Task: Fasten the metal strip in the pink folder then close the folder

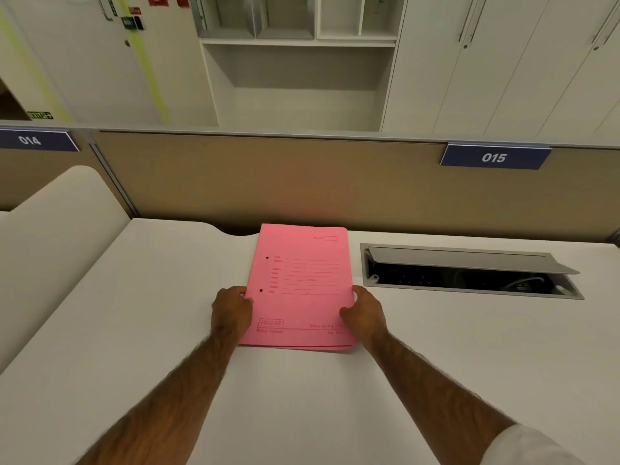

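The left hand (231,310) grips the left edge of the pink folder (302,286), fingers curled around it near the lower punched hole. The folder lies closed and flat on the white bench (134,313), cover up, between both hands. The right hand (364,312) clasps its right edge, thumb on the cover. Further right, a cable box (469,273) sits open in the bench.

Soft, even, warm indoor light; faint shadows under the arms on the worktop (436,347). Wide-angle bending curves the edges. Slight blur softens the folder (302,280) print.
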Tool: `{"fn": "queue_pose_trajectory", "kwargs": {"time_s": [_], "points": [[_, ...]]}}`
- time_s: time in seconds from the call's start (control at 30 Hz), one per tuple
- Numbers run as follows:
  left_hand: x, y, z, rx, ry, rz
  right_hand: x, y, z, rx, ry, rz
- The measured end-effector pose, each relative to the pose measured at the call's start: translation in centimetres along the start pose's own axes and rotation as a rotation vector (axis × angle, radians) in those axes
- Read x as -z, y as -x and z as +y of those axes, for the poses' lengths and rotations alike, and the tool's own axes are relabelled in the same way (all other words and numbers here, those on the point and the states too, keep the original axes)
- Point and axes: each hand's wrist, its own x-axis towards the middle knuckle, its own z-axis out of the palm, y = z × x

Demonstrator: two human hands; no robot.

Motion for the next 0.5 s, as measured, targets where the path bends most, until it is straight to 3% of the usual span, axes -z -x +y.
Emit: {"fn": "queue_pose_trajectory", "kwargs": {"time_s": [0.2,0.33,0.5], "points": [[-0.4,0.5,0.2,-0.042,-0.123,0.017,-0.6,0.8,-0.3,-0.043,0.146,0.027],[-0.6,0.7,0.1,-0.119,-0.337,-0.001,-0.8,1.3,-0.2,0.056,0.373,0.086],[-1.4,1.5,-0.6,-0.213,-0.576,-0.188,-1.1,1.8,0.6,0.171,0.564,0.007]]}}
